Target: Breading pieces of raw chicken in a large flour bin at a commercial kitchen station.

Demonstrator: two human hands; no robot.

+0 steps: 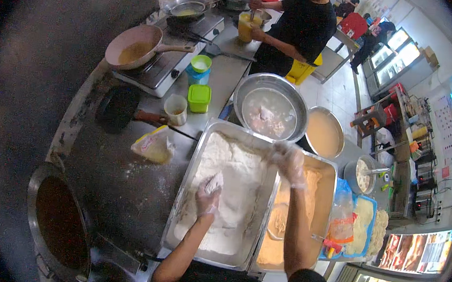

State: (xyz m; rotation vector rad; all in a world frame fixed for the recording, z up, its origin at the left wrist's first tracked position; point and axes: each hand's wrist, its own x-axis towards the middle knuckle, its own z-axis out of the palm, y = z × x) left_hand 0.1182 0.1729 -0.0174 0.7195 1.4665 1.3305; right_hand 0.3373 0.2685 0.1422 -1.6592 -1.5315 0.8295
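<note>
My left hand (207,200), in a clear plastic glove, grips a flour-coated piece of food (215,183), perhaps meat. It is over the white flour (242,182) in a deep steel tray (180,205). My right hand (287,161), gloved too, is blurred above the far part of the rim between this tray and a second steel tray (330,182) of orange-tan powder (270,257). Its fingers look curled, but whether anything is in them does not show. Just beyond it, a steel bowl (239,102) holds cloudy liquid with pale pieces (266,114) in it.
A round sieve (277,222) lies in the orange-tan powder. Beyond are a pot of tan liquid (323,133) and a gas stove (162,83) with a pan (133,48). A wok of dark liquid (59,223) stands at left. A co-worker (300,30) holds a yellow-filled jug (249,26).
</note>
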